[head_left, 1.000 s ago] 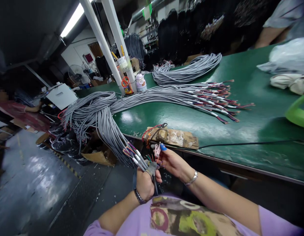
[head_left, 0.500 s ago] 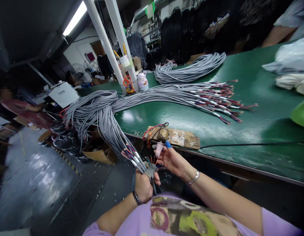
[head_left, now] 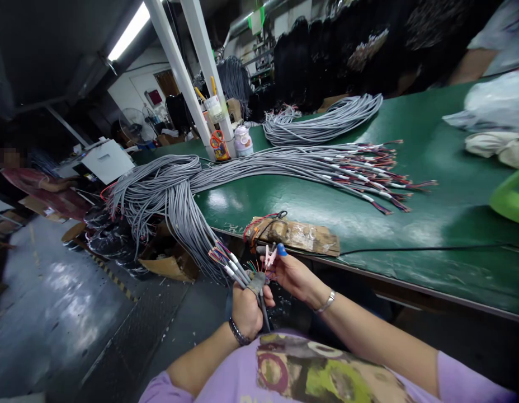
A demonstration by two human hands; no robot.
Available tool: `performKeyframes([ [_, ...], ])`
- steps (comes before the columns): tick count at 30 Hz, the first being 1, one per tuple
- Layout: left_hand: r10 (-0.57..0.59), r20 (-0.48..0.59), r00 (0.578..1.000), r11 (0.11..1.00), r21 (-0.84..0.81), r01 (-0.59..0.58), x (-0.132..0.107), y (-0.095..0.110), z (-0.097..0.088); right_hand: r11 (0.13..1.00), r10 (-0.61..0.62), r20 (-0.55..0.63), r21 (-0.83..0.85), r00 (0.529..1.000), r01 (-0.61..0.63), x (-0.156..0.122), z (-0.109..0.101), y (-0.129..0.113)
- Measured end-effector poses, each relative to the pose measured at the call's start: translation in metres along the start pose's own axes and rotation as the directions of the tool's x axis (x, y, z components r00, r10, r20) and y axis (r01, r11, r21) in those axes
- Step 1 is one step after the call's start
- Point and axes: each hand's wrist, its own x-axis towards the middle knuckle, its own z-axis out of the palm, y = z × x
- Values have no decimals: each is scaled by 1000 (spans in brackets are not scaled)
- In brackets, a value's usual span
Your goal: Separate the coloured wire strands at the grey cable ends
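My left hand point(head_left: 246, 313) is wrapped around several grey cables point(head_left: 238, 271); its thumb wears a worn grey covering. From one cable end beside that thumb, thin coloured wires point(head_left: 255, 266) fan out in green, red and orange. My right hand point(head_left: 295, 277) has its fingertips closed on the right side of this fan, though the exact contact is small and partly hidden. A blue cover point(head_left: 281, 250) caps one right fingertip, and a pale pink wrap point(head_left: 270, 257) shows on another. The held cables run up to a large grey cable bundle point(head_left: 159, 179) draped over the table's edge.
More cables with stripped, coloured ends point(head_left: 368, 173) lie across the green table point(head_left: 431, 235). Behind them is a coiled grey bundle point(head_left: 326, 120). A taped cardboard piece point(head_left: 305, 235) with a black cord sits at the front edge. Another person point(head_left: 41, 182) is at far left.
My right hand has shifted slightly left and turned, its fingertips coming closer to the fanned wires. My left hand keeps its grip on the cables and has tilted a little.
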Motion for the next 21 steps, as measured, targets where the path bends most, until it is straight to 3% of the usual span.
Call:
performKeyframes([
  [10, -7, -16, 1000, 1000, 23, 8, 2, -5, -1, 994, -20, -75, 105, 997, 28, 6, 3, 4],
  [15, 2, -17, 1000, 1000, 18, -2, -3, -5, -8, 988, 44, -13, 147, 999, -41, -1, -2, 3],
  [21, 38, -54, 998, 997, -60, -42, -3, 5, -9, 998, 6, -8, 59, 1000, -6, 0, -2, -5],
])
